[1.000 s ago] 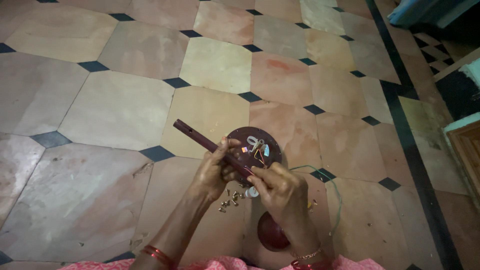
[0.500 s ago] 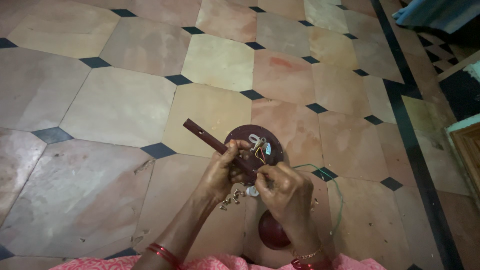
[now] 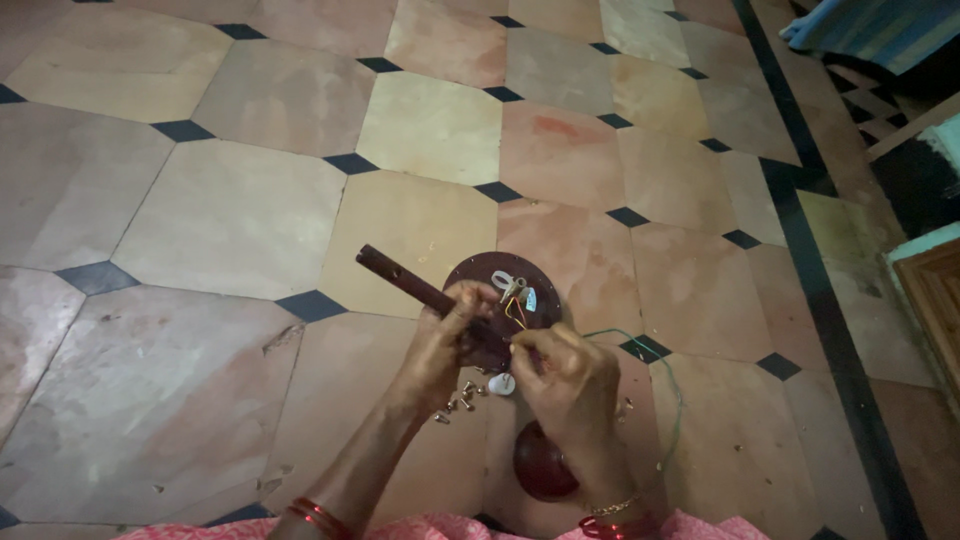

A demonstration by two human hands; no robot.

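round brown plate [image 3: 480,275] gripped by left hand [image 3: 440,345]; right hand [image 3: 570,385] pinches its wires [image 3: 517,312].

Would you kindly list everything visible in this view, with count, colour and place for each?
round board: one, dark brown, on the floor above the hands, with small fittings and wires on it
stick: one, dark brown, slanting from upper left down into the left hand
small screws: several, brass-coloured, loose on the floor below the left hand
white piece: one, white, on the floor between the hands
wire: one, green, curving past the right hand
round cover: one, dark red, on the floor under the right wrist
floor tiles: many, beige and pink with small dark squares
bangles: red on the left wrist; gold and red on the right
left hand: holds the stick
right hand: fingers pinched near the wires; what it holds is unclear
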